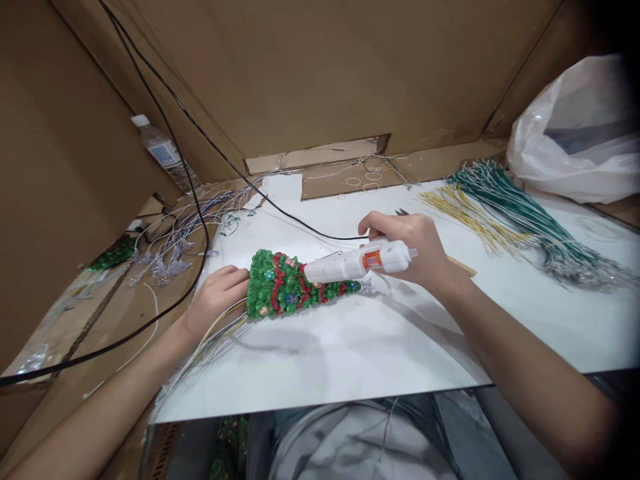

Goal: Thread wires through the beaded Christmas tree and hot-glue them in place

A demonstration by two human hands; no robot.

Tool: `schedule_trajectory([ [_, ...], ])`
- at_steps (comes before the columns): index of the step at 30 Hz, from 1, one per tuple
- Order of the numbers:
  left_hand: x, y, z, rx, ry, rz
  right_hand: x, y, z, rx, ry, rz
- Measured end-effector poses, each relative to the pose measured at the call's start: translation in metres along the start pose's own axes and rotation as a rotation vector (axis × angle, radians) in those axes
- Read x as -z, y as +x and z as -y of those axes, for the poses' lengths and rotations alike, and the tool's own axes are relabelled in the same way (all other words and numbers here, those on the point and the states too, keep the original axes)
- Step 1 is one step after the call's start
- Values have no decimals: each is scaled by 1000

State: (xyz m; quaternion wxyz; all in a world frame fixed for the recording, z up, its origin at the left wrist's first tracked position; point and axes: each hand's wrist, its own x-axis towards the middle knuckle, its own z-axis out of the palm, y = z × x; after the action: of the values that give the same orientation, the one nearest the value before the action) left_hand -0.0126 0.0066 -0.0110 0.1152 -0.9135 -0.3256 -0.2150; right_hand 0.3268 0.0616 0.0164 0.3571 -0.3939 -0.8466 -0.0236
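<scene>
Left hand (215,300), fingers (233,280) clamped on a green beaded Christmas-tree ornament (280,287), held on a white board (320,360); white hot-glue gun (357,261) gripped by right hand (415,250), nozzle over the ornament. Burns could be caused by the gun slipping toward the left fingers.

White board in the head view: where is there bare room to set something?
The front of the white board is free, bordered by the left hand and green tinsel tree behind and the right forearm at right. Another patch lies beyond that forearm, below the green wire bundle. Crowded: tangled silver wires left of the board.
</scene>
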Motion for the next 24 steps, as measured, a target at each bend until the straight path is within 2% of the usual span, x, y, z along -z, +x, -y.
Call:
schedule_trajectory([
  [4, 2, 2, -1, -53, -27, 19, 0, 0, -1, 14, 8, -3],
  [24, 2, 6, 0, -76, -14, 65, 3, -1, -4, 43, 6, 19],
])
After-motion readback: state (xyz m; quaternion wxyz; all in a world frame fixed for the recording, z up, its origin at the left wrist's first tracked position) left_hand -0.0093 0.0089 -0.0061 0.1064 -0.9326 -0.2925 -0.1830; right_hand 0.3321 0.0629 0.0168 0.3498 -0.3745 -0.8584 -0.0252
